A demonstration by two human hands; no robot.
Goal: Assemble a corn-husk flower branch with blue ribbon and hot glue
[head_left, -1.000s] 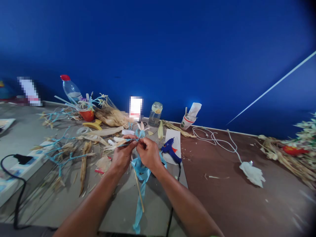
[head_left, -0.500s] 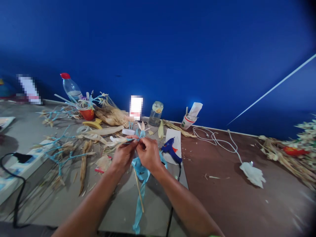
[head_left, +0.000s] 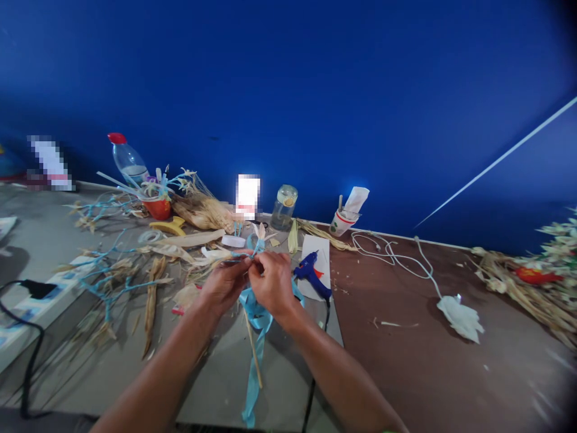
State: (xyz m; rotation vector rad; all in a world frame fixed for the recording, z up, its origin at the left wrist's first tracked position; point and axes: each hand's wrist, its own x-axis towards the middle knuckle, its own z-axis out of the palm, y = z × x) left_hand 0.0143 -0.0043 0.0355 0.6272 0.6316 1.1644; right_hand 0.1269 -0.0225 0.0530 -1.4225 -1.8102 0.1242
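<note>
My left hand [head_left: 226, 284] and my right hand [head_left: 273, 281] meet over the middle of the table, fingers pinched close together. Between them is a small flower [head_left: 259, 232] of pale dried husk petals, with light blue wrapping below the petals. Both hands seem to grip its blue-wrapped stem, though my fingers hide the exact hold. Light blue ribbon [head_left: 255, 385] lies in loops under my wrists and trails toward the near edge, beside a thin straw-coloured stalk [head_left: 253, 350]. Just right of my right hand, a blue glue gun [head_left: 312, 274] rests on white paper [head_left: 323, 246].
Blue-wrapped branches [head_left: 108, 288] and dried husks [head_left: 154, 307] spread at left, near a power strip [head_left: 49, 304]. Behind stand a red-capped bottle [head_left: 128, 162], a red cup [head_left: 157, 208], a glass jar [head_left: 284, 208] and a white cup [head_left: 341, 222]. A white cable [head_left: 406, 258] crosses the right side.
My hands stay together at the flower, with my right-hand fingers slightly shifted over the stem. The surroundings look the same, apart from a very small shift of the view.
</note>
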